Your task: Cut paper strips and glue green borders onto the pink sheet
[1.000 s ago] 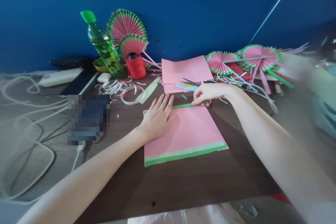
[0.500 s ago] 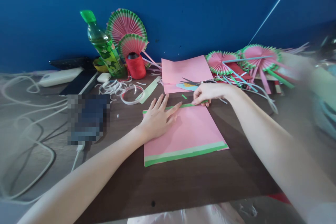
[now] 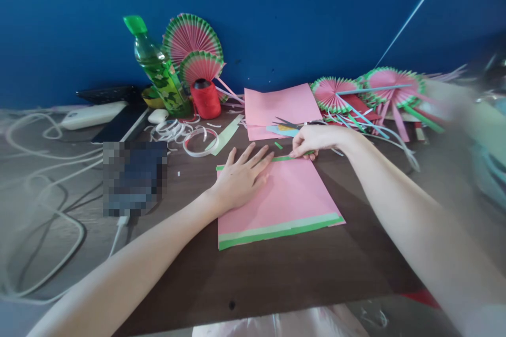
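A pink paper sheet (image 3: 284, 195) lies on the dark brown table, with light and dark green strips along its near edge. Along the far edge runs a green paper strip (image 3: 282, 158). My left hand (image 3: 241, 176) presses flat on the sheet's upper left, fingers spread, fingertips at that strip. At the far right corner my right hand (image 3: 308, 142) pinches the strip's end, fingers closed; part of the strip is hidden beneath them. Open-bladed scissors (image 3: 287, 123) lie just behind my right hand. A small green paper scrap (image 3: 278, 145) sits between the hands, beyond the sheet.
Behind stand a green bottle (image 3: 160, 73), a red thread spool (image 3: 205, 100) and pleated paper fans (image 3: 193, 37). More pink paper (image 3: 280, 102) leans near the blue wall. A tape roll (image 3: 201, 141), a blurred-out phone (image 3: 136, 179) and white cables (image 3: 79, 221) lie left.
My left hand has shifted slightly along the far edge, its fingers more evenly spread. My right hand keeps its pinch at the corner.
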Motion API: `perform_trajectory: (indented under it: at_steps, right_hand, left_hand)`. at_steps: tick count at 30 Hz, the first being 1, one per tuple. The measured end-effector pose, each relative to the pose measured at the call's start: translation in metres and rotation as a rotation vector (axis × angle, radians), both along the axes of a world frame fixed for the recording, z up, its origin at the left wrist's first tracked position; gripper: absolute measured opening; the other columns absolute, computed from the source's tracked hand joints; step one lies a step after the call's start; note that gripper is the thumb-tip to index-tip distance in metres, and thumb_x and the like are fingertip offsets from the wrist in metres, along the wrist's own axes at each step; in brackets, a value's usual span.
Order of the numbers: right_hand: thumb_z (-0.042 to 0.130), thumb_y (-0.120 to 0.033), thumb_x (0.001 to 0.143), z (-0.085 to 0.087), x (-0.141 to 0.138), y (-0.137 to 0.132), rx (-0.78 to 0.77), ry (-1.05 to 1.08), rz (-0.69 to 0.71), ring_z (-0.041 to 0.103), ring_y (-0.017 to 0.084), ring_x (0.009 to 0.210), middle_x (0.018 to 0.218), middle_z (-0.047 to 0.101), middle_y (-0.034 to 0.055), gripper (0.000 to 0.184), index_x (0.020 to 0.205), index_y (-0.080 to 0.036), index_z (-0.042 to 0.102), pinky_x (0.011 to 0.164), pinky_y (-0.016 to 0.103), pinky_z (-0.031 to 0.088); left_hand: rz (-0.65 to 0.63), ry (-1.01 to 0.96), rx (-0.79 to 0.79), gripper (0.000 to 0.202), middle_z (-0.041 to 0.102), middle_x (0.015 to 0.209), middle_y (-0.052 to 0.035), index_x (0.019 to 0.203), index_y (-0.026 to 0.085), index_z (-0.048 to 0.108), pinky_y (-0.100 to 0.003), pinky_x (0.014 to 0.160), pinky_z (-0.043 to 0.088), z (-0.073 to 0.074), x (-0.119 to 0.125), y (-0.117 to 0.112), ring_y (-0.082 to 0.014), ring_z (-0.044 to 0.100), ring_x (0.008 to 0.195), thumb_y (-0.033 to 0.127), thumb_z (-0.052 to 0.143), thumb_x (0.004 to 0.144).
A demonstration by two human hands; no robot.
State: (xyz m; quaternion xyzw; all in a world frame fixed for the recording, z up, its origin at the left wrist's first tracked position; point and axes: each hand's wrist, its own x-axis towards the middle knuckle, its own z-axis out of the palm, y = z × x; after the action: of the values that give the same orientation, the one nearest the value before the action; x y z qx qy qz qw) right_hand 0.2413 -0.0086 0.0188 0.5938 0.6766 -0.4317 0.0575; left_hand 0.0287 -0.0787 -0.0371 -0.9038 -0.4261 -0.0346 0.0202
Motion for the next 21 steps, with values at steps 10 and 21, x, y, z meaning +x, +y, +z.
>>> perform_trajectory:
  at_steps: [10,21]
  right_hand:
    - [0.066,-0.023,0.074,-0.0003,-0.0007,0.0006,0.023,-0.032,0.017,0.049,0.005,0.045,0.048,0.052,-0.0031,0.023,0.057,-0.015,0.054,0.049,0.018,0.044]
    - [0.066,-0.023,0.074,0.0016,-0.0018,-0.0013,0.018,-0.040,0.006,0.049,0.006,0.046,0.050,0.053,-0.0026,0.022,0.057,-0.015,0.054,0.049,0.018,0.044]
  left_hand:
    - [-0.019,0.032,-0.014,0.048,0.026,0.149,-0.0026,0.141,0.034,0.023,-0.059,0.106,0.018,0.0023,0.0003,0.0004,-0.0277,0.020,0.137,0.039,0.024,0.093]
    - [-0.012,0.012,0.016,0.048,0.028,0.148,-0.0042,0.140,0.031,0.027,-0.059,0.105,0.020,0.0014,0.0009,-0.0009,-0.0280,0.021,0.136,0.037,0.027,0.092]
